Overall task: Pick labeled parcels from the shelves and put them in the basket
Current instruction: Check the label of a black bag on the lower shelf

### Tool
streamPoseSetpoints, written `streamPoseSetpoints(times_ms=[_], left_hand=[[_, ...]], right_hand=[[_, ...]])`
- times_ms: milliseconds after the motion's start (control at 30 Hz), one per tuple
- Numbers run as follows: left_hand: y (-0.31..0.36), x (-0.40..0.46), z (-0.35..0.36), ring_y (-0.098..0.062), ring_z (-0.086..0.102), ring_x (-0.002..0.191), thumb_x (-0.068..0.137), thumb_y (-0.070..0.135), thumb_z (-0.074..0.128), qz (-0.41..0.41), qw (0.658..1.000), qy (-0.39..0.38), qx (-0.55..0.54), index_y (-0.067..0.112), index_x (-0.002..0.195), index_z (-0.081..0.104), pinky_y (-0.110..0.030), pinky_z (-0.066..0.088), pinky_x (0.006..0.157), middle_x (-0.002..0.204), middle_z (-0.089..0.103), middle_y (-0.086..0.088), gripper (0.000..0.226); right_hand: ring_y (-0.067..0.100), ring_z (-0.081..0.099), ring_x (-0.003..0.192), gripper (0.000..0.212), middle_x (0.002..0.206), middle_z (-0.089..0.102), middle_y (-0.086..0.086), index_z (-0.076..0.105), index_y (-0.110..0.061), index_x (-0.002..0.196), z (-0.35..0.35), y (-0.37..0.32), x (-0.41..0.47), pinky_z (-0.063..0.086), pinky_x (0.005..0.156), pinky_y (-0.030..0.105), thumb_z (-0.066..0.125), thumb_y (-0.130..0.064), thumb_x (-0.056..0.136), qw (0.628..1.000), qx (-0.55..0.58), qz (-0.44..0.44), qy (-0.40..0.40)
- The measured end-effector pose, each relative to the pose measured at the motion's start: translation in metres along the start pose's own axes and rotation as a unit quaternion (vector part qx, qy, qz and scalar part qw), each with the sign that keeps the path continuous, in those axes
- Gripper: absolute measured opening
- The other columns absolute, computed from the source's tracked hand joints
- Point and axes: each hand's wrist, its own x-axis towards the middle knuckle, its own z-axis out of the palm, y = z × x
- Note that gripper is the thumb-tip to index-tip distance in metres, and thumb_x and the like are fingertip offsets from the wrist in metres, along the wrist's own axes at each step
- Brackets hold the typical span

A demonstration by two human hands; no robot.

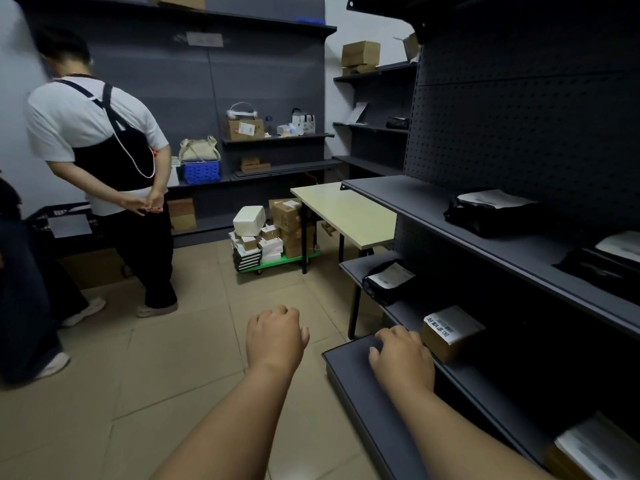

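Observation:
My left hand (275, 336) hangs over the tiled floor with loosely curled fingers and holds nothing. My right hand (401, 355) hovers above the lowest shelf (349, 368) of the dark rack on the right, fingers bent, empty. Just beyond its fingertips stands a small brown box with a white label (450, 332). A black bag parcel with a label (388, 280) lies further along that rack. More labelled black parcels (491, 211) rest on the shelf above. A blue basket (201, 171) sits on the far wall's shelf.
A person in a white shirt (100, 161) stands at the left, back turned. A pale table (346, 211) abuts the rack. A green cart stacked with boxes (273, 233) stands beside it. Another person's leg (24, 306) is at the left edge.

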Motion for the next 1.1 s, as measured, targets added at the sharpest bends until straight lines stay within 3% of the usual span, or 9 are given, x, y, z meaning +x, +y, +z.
streamPoseSetpoints(times_ms=[267,767,1100], left_hand=[[-0.004,0.072,0.024,-0.021,0.055,0.104,0.093,0.039,0.043,0.059,0.998,0.005,-0.028,0.022,0.114,0.059,-0.033,0.038,0.089,0.113,0.062,0.001,0.032],[-0.080,0.259,0.070,-0.019,0.054,0.103,0.092,0.042,0.045,0.205,0.977,0.014,-0.063,0.024,0.109,0.059,-0.033,0.041,0.089,0.109,0.059,0.001,0.028],[-0.067,0.332,0.127,-0.020,0.055,0.098,0.090,0.045,0.048,0.251,0.966,0.001,-0.060,0.024,0.099,0.060,-0.032,0.041,0.082,0.100,0.060,0.002,0.026]], right_hand=[[0.020,0.044,0.117,0.033,0.124,0.054,-0.004,0.058,-0.025,0.118,0.019,-0.010,0.050,0.038,0.095,0.032,0.051,-0.038,0.089,0.998,-0.017,0.052,0.034],[0.021,0.044,0.116,0.033,0.124,0.052,-0.003,0.056,-0.025,0.121,0.073,-0.119,0.177,0.038,0.092,0.033,0.048,-0.038,0.091,0.977,-0.027,0.196,0.081],[0.021,0.045,0.114,0.035,0.122,0.054,-0.002,0.056,-0.025,0.122,0.114,-0.120,0.221,0.039,0.092,0.034,0.049,-0.037,0.090,0.960,-0.038,0.265,0.078]])
